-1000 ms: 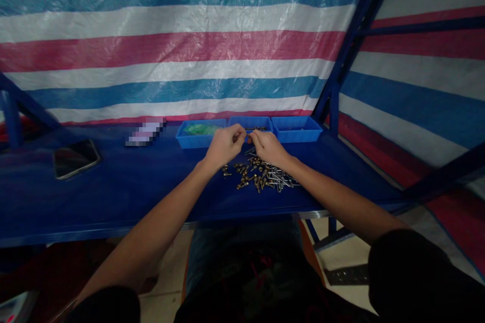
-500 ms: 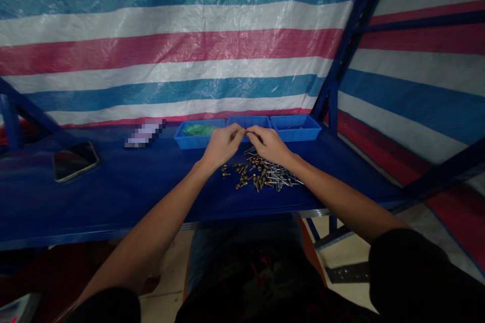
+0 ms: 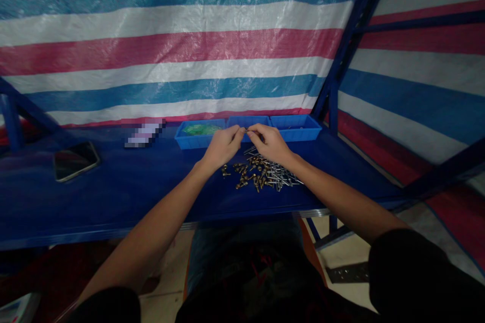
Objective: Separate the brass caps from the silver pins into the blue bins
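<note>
My left hand [image 3: 224, 143] and my right hand [image 3: 268, 141] meet above the table, in front of the blue bins. The fingertips of both are pinched together around a small brass-coloured piece [image 3: 246, 131], too small to make out its kind and partly covered by the fingers. Just below them on the table lies a heap of brass-coloured screws [image 3: 250, 174], with a few strays on its left. Thin silver-coloured screws or pins [image 3: 278, 175] spread over the heap's right side, partly under my right forearm.
Three blue bins stand in a row at the back: the left bin [image 3: 185, 143] holds green plastic, the middle bin [image 3: 248, 121] is partly hidden, the right bin [image 3: 299, 134] holds a few small bits. A phone [image 3: 76, 160] lies left. A striped tarp [image 3: 170, 45] hangs behind.
My fingertips have shifted very slightly around the small brass-coloured piece, and my right hand sits a touch higher. The heap and the bins look the same.
</note>
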